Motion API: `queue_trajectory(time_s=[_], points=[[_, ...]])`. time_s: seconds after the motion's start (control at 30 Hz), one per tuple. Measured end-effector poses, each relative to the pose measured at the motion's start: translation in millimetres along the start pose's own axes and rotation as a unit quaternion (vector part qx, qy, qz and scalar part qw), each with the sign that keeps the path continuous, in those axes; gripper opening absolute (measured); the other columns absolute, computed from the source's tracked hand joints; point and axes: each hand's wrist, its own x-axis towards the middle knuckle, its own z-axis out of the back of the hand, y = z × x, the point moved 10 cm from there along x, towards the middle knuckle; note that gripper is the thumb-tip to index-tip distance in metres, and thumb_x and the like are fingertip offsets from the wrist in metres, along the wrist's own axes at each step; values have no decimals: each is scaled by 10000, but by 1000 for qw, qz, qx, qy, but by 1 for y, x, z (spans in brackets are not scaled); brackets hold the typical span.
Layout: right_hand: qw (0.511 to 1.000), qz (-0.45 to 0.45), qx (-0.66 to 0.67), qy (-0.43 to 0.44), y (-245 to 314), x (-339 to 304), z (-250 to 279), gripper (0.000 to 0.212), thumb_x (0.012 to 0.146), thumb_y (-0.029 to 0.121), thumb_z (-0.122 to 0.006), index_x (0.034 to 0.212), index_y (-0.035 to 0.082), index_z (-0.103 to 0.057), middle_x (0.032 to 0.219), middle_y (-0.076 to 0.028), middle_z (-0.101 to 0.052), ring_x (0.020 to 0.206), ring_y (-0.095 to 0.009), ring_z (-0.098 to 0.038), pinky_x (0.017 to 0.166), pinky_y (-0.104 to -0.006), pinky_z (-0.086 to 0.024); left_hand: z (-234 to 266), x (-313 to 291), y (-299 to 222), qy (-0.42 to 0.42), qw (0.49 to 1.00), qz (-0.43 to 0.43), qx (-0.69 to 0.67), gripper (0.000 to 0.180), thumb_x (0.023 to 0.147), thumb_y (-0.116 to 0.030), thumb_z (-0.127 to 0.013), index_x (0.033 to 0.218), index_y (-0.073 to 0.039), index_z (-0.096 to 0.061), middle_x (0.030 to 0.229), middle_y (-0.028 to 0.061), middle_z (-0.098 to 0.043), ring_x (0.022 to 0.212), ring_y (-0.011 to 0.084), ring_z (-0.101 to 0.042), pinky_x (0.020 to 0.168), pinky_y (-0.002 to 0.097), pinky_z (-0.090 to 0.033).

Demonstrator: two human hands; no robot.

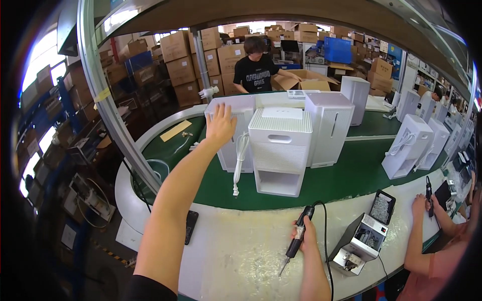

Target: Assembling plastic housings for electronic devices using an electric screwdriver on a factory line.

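Observation:
My left hand reaches forward with its fingers stretched out, over the upper part of a tall white appliance. Whether the palm presses on that casing is hard to see. Beside it, to the right, stands a second white appliance with a ribbed top, a handle slot and an open lower bay; a bundled white power cord hangs at its left side. My right hand grips a black electric screwdriver, its bit slanting down to the left above the plastic-covered worktop.
A screw feeder box and a black tray of screws lie right of my right hand. A black cable trails nearby. More white appliances line the green conveyor. Co-workers stand across and at right. A metal post rises at left.

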Motion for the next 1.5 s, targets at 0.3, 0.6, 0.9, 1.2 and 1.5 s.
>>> queue_trajectory(time_s=[0.3, 0.6, 0.9, 1.2, 1.5], points=[[1000, 15, -1, -14, 7, -4, -1, 328, 938, 353, -514, 1136, 107, -428, 839, -110, -584, 478, -180, -536, 399, -329, -458, 50, -7, -41, 13, 991, -63, 114, 294, 895, -287, -483, 907, -29, -624, 955, 152, -630, 910, 315, -582, 808, 483, -399], [1000, 13, -5, -18, 4, -3, -6, 314, 923, 369, -531, 1071, 108, -442, 819, -105, -586, 474, -178, -536, 399, -337, -461, -6, 16, 16, 106, 990, 6, 89, 572, 908, -395, -460, 1365, -62, -379, 1454, 191, -292, 1373, 331, -228, 1034, 549, -289], [999, -2, -38, -16, 5, -5, -6, 287, 932, 374, -517, 1054, 123, -452, 831, -93, -592, 497, -167, -546, 415, -333, -458, -16, 43, -9, 157, 968, -15, 193, 455, 940, -426, -382, 1009, -72, -660, 1022, 144, -631, 966, 313, -599, 872, 471, -417], [1000, -5, -23, -5, 0, -1, -15, 318, 935, 348, -515, 1130, 118, -413, 851, -124, -576, 511, -186, -545, 430, -347, -462, -106, 120, 34, 207, 969, 7, 135, 303, 893, -242, -422, 983, -109, -679, 1064, 98, -652, 1038, 260, -604, 877, 380, -479], [999, -27, -18, 6, 7, 2, -5, 372, 940, 315, -508, 1218, 99, -386, 904, -156, -583, 542, -196, -556, 473, -352, -477, -166, 108, -4, 365, 928, -67, 37, 498, 977, -421, -256, 1346, -141, -440, 1456, 194, -295, 1375, 325, -235, 1097, 446, -251]])
